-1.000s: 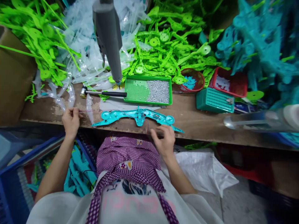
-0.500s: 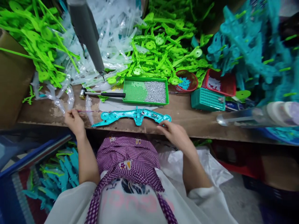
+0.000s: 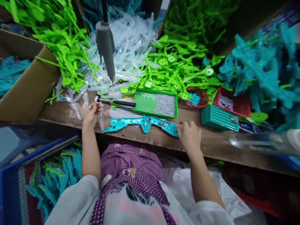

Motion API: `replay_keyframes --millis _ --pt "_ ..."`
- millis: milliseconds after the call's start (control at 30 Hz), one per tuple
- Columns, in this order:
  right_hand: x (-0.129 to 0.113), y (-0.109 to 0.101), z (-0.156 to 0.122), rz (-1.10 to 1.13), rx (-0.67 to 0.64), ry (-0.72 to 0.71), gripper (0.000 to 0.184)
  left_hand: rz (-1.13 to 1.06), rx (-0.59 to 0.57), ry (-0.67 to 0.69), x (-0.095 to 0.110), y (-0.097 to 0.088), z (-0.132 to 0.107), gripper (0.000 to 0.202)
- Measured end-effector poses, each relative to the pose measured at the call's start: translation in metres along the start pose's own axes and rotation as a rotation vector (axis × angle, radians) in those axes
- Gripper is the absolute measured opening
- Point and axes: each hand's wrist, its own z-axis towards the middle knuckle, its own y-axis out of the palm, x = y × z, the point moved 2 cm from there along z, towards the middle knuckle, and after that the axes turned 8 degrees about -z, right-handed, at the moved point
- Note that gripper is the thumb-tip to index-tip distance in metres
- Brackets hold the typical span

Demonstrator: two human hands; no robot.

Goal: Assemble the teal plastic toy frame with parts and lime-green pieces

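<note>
A turquoise plastic toy bow half (image 3: 146,124) lies on the bench's front edge, its hollow inside facing up. My right hand (image 3: 189,136) has its fingers closed on the right end, hiding the tip. My left hand (image 3: 90,116) is closed in a pinch off the left end, beside the hammer's head; a thin string seems to be between its fingertips, though hard to make out now. The hammer (image 3: 117,102) has a black handle resting on the rim of a green tray (image 3: 143,100). Small silvery screws (image 3: 165,105) fill the tray's right half.
A grey power screwdriver (image 3: 106,50) hangs above the bench. Piles of green parts (image 3: 164,68), clear parts (image 3: 126,40) and turquoise parts (image 3: 260,68) stand behind. At right are a red basket (image 3: 203,101), a teal basket (image 3: 219,118) and a clear tube (image 3: 260,141).
My left hand has moved in beside the hammer's head. My right hand has turned over the bow half's right end, covering more of it. The camera view has shifted.
</note>
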Motion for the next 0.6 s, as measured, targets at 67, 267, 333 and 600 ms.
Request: replay_keyframes --millis 67,267,333,600 --pt "-0.004 0.002 -0.009 0.094 0.18 0.018 0.033 0.128 -0.16 -0.019 0.004 -0.004 0.003 0.026" --pt "-0.058 0.008 0.004 0.515 0.469 -0.263 0.02 0.734 0.055 0.521 0.031 -0.026 0.009 0.034" --pt "-0.075 0.006 0.008 0.574 0.583 -0.272 0.015 0.715 0.198 0.547 0.038 -0.04 0.025 0.032" --pt "-0.136 -0.012 -0.012 0.689 0.499 -0.673 0.014 0.858 0.271 0.11 0.048 -0.056 0.13 0.051"
